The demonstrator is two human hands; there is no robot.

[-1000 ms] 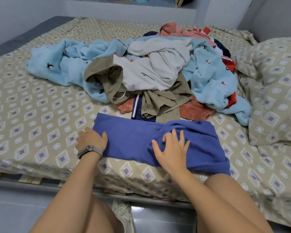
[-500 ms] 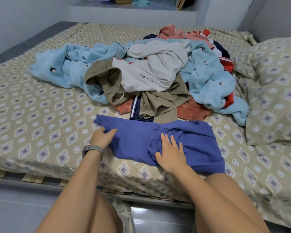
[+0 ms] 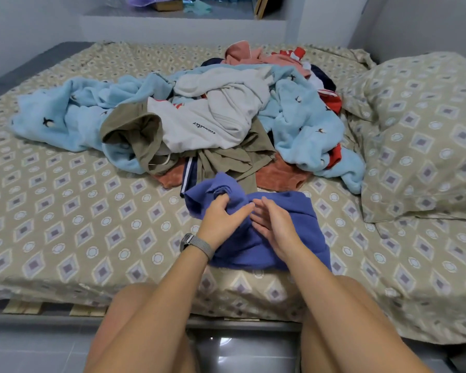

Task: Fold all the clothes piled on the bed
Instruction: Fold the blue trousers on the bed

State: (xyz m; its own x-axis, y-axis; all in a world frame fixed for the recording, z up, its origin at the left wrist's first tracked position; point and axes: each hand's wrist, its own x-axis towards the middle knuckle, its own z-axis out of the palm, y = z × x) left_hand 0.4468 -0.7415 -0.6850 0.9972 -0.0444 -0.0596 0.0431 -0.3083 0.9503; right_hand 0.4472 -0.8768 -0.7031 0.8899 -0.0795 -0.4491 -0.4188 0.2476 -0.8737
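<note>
Blue garment (image 3: 267,238) at the bed's (image 3: 65,211) near edge, just before the clothes pile (image 3: 213,117). Left hand (image 3: 221,219) fingers curled, gripping its lifted left end; right hand (image 3: 275,224) fingers straight, pressing it flat.

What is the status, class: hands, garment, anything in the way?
Left hand grips blue garment edge; right hand flat on it. Fold unfinished. Clothes pile waits behind; nothing blocking.

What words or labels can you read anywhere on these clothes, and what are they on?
One small dark line of script on the white garment in the clothes pile: it appears upside down and too small to read.
No other text shows; the blue garment in the hands is plain.
</note>
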